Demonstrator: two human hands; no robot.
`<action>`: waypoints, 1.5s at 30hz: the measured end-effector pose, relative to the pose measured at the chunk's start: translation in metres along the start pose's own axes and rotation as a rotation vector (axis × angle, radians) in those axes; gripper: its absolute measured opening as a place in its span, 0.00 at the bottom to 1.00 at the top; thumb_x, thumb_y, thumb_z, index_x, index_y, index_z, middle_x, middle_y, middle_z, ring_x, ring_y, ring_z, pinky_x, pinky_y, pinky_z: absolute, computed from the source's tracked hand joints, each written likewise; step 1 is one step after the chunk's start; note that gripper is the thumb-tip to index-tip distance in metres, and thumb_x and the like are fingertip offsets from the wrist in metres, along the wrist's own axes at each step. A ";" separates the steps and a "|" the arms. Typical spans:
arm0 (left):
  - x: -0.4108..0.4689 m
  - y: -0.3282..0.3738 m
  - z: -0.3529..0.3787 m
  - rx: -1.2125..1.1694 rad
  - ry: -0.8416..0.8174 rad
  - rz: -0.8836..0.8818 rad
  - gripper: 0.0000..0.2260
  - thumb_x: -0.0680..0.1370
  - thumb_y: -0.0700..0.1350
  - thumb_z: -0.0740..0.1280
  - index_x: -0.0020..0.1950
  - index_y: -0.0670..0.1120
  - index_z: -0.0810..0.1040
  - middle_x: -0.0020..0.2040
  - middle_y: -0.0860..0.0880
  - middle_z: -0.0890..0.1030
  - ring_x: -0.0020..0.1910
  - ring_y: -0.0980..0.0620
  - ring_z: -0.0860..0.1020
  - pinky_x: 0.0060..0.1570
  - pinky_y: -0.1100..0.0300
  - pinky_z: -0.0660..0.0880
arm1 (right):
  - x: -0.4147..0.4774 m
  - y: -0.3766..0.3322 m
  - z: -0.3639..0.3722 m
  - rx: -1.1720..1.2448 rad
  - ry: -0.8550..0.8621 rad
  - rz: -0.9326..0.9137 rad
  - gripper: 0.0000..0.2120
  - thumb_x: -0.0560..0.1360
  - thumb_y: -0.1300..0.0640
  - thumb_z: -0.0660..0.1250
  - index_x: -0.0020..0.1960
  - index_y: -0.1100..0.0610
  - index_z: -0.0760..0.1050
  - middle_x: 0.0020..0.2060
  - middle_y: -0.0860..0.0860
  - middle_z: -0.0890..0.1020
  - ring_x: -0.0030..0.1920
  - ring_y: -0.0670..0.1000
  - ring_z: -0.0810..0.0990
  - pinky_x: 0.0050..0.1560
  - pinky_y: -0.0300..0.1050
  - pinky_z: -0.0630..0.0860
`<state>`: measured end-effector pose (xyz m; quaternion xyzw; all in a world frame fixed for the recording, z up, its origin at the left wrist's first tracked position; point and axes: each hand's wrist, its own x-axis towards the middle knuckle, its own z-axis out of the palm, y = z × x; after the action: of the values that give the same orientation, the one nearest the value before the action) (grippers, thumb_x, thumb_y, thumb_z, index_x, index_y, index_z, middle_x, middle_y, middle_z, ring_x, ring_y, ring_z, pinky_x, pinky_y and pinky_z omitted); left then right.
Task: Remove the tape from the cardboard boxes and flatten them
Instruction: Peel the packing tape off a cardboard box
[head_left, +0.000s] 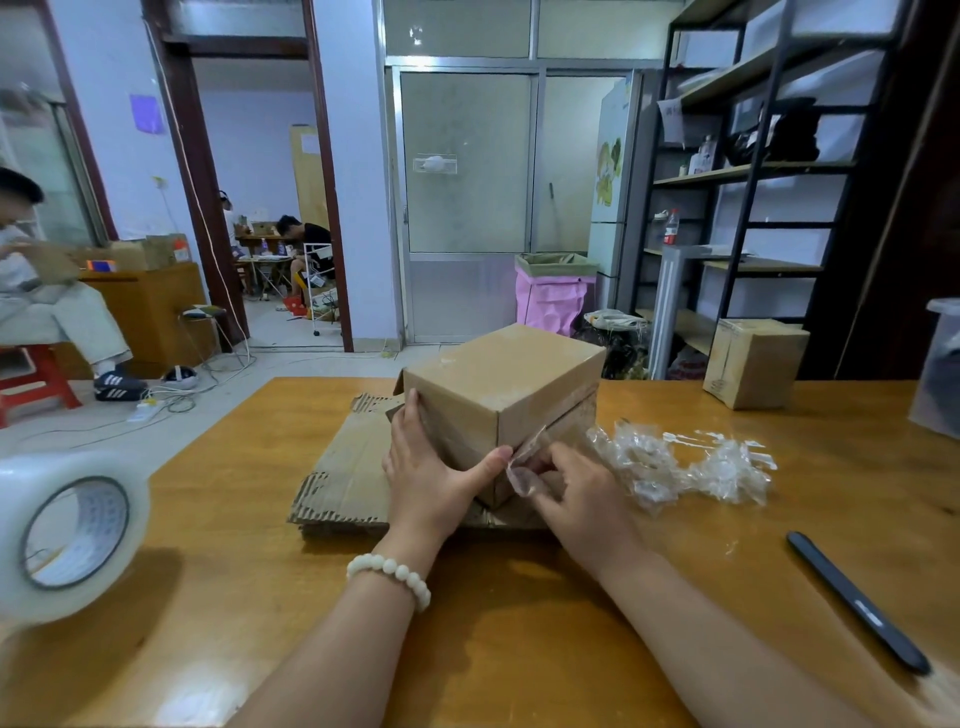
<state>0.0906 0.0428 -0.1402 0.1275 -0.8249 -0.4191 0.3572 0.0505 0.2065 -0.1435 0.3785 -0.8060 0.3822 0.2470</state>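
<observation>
Wooden table, orange-brown, glossy. Roll of clear packing tape at its near left edge, blurred, core facing the camera. Black pen-like tool lying diagonally on the table at right. Translucent container at the far right edge, cut off. Behind the table: frosted glass doors, bin with pink liner, pale fridge, black metal shelf rack with 1 red-capped bottle. Left: 1 person seated on a red stool, white power strip on the floor nearby. Through the doorway, 1 more seated person at a desk.
</observation>
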 end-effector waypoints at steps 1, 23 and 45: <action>0.000 0.000 0.000 0.003 -0.004 0.002 0.58 0.56 0.76 0.62 0.79 0.53 0.46 0.77 0.48 0.57 0.76 0.46 0.57 0.74 0.43 0.53 | 0.000 0.000 -0.001 0.023 0.010 0.023 0.06 0.76 0.55 0.68 0.43 0.57 0.74 0.36 0.45 0.75 0.36 0.40 0.74 0.38 0.30 0.73; 0.000 0.000 0.000 -0.022 0.002 0.015 0.57 0.56 0.76 0.62 0.79 0.53 0.47 0.77 0.48 0.58 0.76 0.46 0.57 0.75 0.42 0.52 | -0.002 -0.007 -0.009 0.338 -0.128 0.186 0.18 0.71 0.45 0.72 0.55 0.42 0.67 0.48 0.43 0.77 0.48 0.39 0.77 0.46 0.31 0.75; 0.002 -0.007 0.001 0.065 -0.088 0.046 0.59 0.56 0.76 0.64 0.79 0.54 0.40 0.79 0.47 0.50 0.78 0.47 0.51 0.75 0.43 0.48 | 0.003 -0.003 -0.005 0.483 0.009 0.247 0.11 0.77 0.62 0.66 0.45 0.45 0.73 0.41 0.43 0.79 0.43 0.38 0.79 0.44 0.32 0.75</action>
<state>0.0878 0.0380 -0.1446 0.1013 -0.8557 -0.3892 0.3256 0.0521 0.2083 -0.1370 0.3235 -0.7306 0.5922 0.1045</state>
